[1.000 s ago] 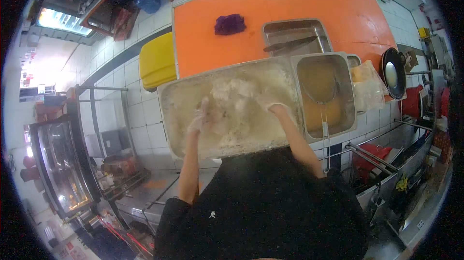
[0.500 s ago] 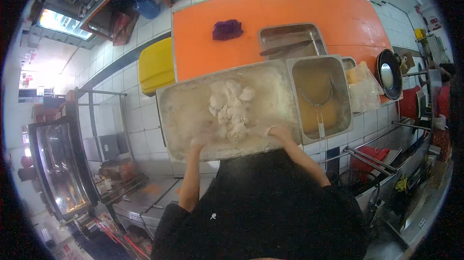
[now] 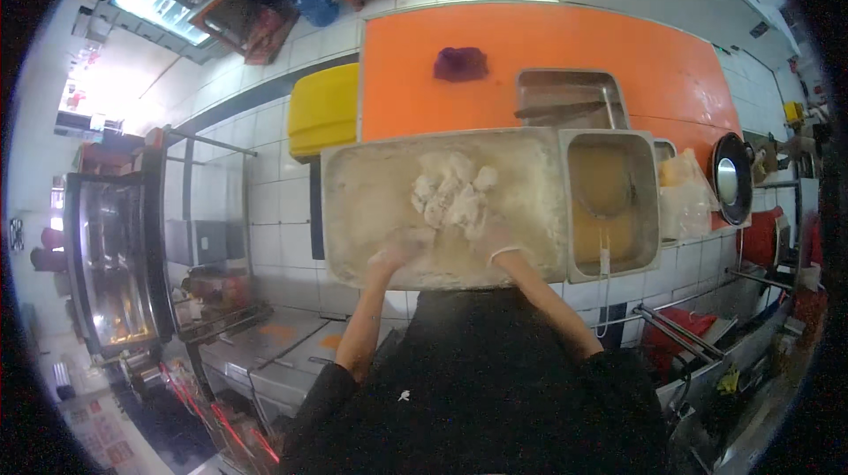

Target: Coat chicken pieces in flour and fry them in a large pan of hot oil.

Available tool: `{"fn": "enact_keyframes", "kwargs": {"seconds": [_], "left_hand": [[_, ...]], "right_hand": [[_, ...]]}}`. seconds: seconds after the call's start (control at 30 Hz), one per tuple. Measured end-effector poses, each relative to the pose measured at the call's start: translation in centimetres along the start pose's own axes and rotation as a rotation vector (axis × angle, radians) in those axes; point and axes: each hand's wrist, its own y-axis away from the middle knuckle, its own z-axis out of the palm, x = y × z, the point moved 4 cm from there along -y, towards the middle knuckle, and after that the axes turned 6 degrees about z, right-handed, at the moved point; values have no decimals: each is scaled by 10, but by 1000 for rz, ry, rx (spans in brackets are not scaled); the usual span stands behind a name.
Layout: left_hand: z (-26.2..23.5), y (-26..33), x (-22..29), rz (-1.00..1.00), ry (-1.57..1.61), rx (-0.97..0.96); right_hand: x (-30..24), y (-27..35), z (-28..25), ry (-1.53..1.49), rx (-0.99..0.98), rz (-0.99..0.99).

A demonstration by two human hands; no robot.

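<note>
Inside the large floury tray (image 3: 353, 210) on the orange worktop (image 3: 548, 42), head view: left hand (image 3: 395, 253) and right hand (image 3: 496, 243) pressed into flour at the near edge, fingers coated, spread or closed impossible to tell. Heap of floured pieces (image 3: 452, 195) just beyond both hands, mid-tray; pan of yellow liquid (image 3: 611, 201) touching the tray's right side.

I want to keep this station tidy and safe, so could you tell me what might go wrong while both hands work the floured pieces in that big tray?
1. Both hands, left hand and right hand, work near the flour tray's front rim, so flour may spill over the edge onto the dark apron.
2. The batter pan sits directly beside the tray; a floured piece flicked rightward could land in it.
3. Flour-caked hands could soil whatever they touch.
</note>
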Motion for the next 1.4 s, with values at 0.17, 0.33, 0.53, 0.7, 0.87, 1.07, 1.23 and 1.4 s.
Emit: {"fn": "enact_keyframes", "kwargs": {"seconds": [0.17,0.33,0.53,0.7,0.87,1.07,1.23,1.4], "left_hand": [[-173,18,128,10,616,-58],[-181,-37,154,258,280,215],[-82,-56,124,182,-268,53],[-126,-43,126,198,33,146],[-188,-9,97,233,217,200],[-144,-101,146,178,218,-217],[-105,-59,112,193,-188,-186],[-54,-118,61,237,206,-199]], "right_hand": [[-4,0,-39,-103,-279,75],[-48,24,-126,154,-479,102],[-65,24,-172,444,-271,37],[-66,-6,-150,668,-83,-176],[-110,-7,-159,19,-376,-25],[67,-51,60,-63,-142,414],[-32,14,-53,306,-91,112],[-24,20,-83,121,-53,252]]}}
